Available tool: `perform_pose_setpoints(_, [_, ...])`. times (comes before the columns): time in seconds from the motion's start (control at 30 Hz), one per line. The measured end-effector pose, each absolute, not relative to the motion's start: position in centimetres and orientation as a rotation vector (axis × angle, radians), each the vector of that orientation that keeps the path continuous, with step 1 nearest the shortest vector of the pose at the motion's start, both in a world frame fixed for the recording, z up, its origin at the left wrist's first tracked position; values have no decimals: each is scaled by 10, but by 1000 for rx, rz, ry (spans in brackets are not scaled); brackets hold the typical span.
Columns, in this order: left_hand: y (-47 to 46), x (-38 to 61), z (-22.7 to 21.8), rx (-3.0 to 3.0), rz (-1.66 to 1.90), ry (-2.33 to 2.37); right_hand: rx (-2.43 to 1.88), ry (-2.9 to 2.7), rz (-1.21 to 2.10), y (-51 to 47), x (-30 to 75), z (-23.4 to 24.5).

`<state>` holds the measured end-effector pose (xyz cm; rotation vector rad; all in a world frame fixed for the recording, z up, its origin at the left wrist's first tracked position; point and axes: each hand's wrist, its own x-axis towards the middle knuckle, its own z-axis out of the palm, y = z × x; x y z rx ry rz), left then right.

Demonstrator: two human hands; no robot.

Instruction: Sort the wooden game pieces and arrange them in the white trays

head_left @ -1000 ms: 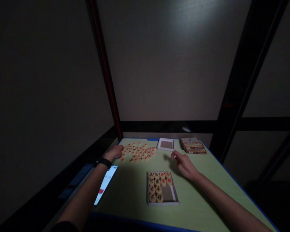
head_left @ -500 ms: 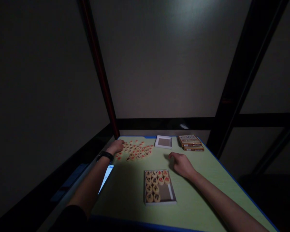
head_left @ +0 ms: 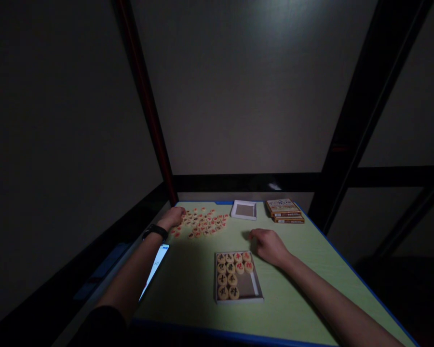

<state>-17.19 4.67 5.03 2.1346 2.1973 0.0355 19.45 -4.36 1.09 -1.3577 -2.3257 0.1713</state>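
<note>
My left hand (head_left: 173, 216) reaches to the left edge of a loose spread of round xiangqi pieces (head_left: 207, 224) with red and black characters. Its fingers are bent together at the pieces; what they hold, if anything, is hidden. My right hand (head_left: 269, 246) is by the table's middle, fingers curled in, with no piece showing in it. Just nearer to me and left of it lies a shallow white-edged box (head_left: 238, 301). Two full rows of pieces fill its far part, and two shorter rows fill its near left. Bare bottom shows at its near right.
A second shallow white box (head_left: 253, 212) lies at the back of the green table (head_left: 292, 308). Right of it are stacked printed game boxes (head_left: 284, 207). A lit phone (head_left: 155, 265) rests by my left forearm. A wall stands behind the table.
The view has shifted slightly. My left hand stays at the edge of the spread pieces. My right hand's index finger has drawn in closer to the rest of the hand. The boxed pieces look the same.
</note>
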Motion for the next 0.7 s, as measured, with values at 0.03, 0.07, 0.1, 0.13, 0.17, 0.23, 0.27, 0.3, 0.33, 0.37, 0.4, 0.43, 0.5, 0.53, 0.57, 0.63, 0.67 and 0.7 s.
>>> perform_pose_setpoints(0.03, [46,-173,50,2138,37,2192,-1353,-2331,184,-44,194,10])
perform_pose_setpoints(0.07, [46,-173,50,2142,40,2184,-1352,-2334,193,-44,193,9])
perform_pose_setpoints(0.1, [45,-174,50,2147,46,2174,-1351,-2336,197,-44,193,9])
perform_pose_setpoints(0.13, [45,-175,50,2153,55,2162,-1351,-2337,198,-44,193,9])
perform_pose_setpoints(0.17, [45,-176,50,2158,65,2151,-1350,-2338,197,-45,193,10])
perform_pose_setpoints(0.23, [45,-178,50,2162,94,2137,-1340,-2342,195,-45,193,11])
perform_pose_setpoints(0.27, [46,-179,49,2160,111,2134,-1335,-2345,195,-46,193,11])
perform_pose_setpoints(0.3, [47,-180,49,2157,129,2135,-1334,-2349,196,-46,193,12])
perform_pose_setpoints(0.33, [47,-180,48,2151,146,2137,-1336,-2353,197,-46,193,12])
perform_pose_setpoints(0.37, [48,-180,48,2146,163,2140,-1339,-2356,198,-46,193,11])
perform_pose_setpoints(0.4, [49,-180,47,2142,179,2143,-1342,-2357,201,-45,193,11])
perform_pose_setpoints(0.43, [49,-180,47,2138,194,2145,-1343,-2355,205,-45,193,11])
perform_pose_setpoints(0.5, [50,-179,47,2136,219,2144,-1340,-2349,211,-44,193,9])
perform_pose_setpoints(0.53, [49,-178,48,2140,228,2140,-1340,-2349,213,-44,193,9])
perform_pose_setpoints(0.57, [48,-176,49,2148,237,2133,-1344,-2352,213,-43,193,8])
perform_pose_setpoints(0.63, [46,-172,52,2178,254,2112,-1355,-2362,208,-43,193,7])
perform_pose_setpoints(0.67, [44,-168,54,2201,259,2092,-1360,-2364,204,-42,192,7])
perform_pose_setpoints(0.7, [41,-164,56,2228,260,2064,-1362,-2364,201,-42,192,7])
